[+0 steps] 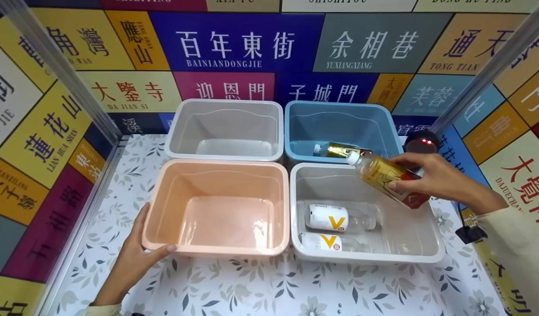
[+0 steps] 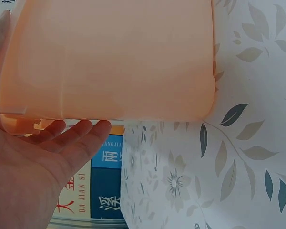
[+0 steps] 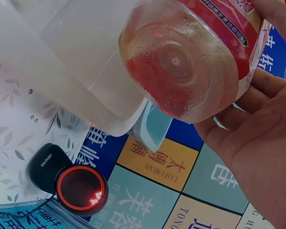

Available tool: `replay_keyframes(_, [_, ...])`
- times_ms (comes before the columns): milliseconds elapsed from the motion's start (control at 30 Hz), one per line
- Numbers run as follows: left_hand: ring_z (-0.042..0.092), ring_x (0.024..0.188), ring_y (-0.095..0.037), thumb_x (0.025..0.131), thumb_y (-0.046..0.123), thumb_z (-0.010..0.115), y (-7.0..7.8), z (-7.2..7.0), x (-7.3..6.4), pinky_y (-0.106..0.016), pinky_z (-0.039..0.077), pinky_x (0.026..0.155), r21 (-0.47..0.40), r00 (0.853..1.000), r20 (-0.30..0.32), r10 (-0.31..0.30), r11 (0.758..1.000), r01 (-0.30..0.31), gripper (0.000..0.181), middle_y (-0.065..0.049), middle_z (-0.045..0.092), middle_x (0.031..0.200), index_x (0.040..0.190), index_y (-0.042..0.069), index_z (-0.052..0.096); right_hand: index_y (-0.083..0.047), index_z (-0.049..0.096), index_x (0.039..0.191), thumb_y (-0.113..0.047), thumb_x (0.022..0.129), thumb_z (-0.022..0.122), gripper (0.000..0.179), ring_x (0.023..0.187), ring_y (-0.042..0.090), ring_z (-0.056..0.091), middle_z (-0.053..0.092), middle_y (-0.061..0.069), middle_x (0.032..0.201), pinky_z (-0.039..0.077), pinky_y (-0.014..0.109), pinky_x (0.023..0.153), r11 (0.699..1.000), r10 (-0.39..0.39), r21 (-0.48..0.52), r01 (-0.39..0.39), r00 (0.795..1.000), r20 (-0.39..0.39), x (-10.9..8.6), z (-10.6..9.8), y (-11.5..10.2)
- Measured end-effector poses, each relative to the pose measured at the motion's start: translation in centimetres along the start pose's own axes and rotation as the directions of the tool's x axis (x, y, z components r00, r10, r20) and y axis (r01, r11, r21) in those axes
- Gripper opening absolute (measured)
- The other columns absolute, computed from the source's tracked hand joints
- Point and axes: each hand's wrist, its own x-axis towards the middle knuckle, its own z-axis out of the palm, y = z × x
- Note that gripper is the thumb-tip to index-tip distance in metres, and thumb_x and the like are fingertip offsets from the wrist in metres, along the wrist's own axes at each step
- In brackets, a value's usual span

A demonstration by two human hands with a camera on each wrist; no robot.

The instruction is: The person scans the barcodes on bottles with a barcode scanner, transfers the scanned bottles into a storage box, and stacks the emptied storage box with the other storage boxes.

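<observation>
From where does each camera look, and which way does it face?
Head: worn on the head, facing forward and down at four bins; left hand, right hand and sleeves show.
Left wrist: worn there, facing the outside of the peach bin; the left hand shows.
Right wrist: worn there, facing the base of the held bottle and a red-lit device; the right hand shows.
Shared: head and left wrist, the peach bin; head and right wrist, the bottle.

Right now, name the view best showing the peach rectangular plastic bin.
Head view: the peach bin shows both rim and interior there. Left wrist shows mainly its outer side; right wrist, none of it.
</observation>
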Motion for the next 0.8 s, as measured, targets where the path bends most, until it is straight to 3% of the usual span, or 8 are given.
replay_keyframes(267, [0.047, 0.148, -0.038, 0.089, 0.016, 0.093, -0.1, -0.1, 0.1, -0.007, 0.037, 0.104, -0.001, 1.000, 0.012, -0.006, 1.000, 0.006, 0.125, -0.017, 0.025, 0.180, 0.179, 0.031, 0.008, -0.009, 0.060, 0.153, -0.033, 0.099, 0.087, 0.066, 0.112, 0.042, 0.066, 0.065, 0.019, 0.133, 0.066, 0.038, 0.060, 0.995, 0.079, 0.060, -0.081, 0.997, 0.022, -0.5, -0.7, 0.5])
replay_keyframes(500, [0.046, 0.148, -0.039, 0.090, 0.013, 0.093, -0.2, -0.1, 0.0, -0.007, 0.036, 0.105, -0.014, 1.000, 0.013, 0.014, 1.000, -0.013, 0.125, -0.016, 0.023, 0.181, 0.179, 0.032, 0.008, -0.005, 0.065, 0.148, -0.025, 0.097, 0.088, 0.060, 0.115, 0.040, 0.066, 0.070, 0.019, 0.129, 0.054, 0.013, 0.080, 0.998, 0.021, -0.066, -0.025, 0.998, -0.055, -0.3, -1.2, 1.2])
replay_keyframes(800, [0.045, 0.149, -0.036, 0.090, 0.013, 0.093, -0.1, -0.1, 0.1, -0.007, 0.036, 0.106, -0.022, 1.000, 0.013, 0.001, 1.000, 0.000, 0.124, -0.015, 0.023, 0.181, 0.179, 0.030, 0.008, -0.002, 0.065, 0.147, -0.024, 0.096, 0.088, 0.060, 0.115, 0.046, 0.066, 0.070, 0.024, 0.129, 0.051, 0.011, 0.078, 0.997, 0.028, -0.076, -0.036, 0.995, -0.097, -0.7, -1.7, 1.7])
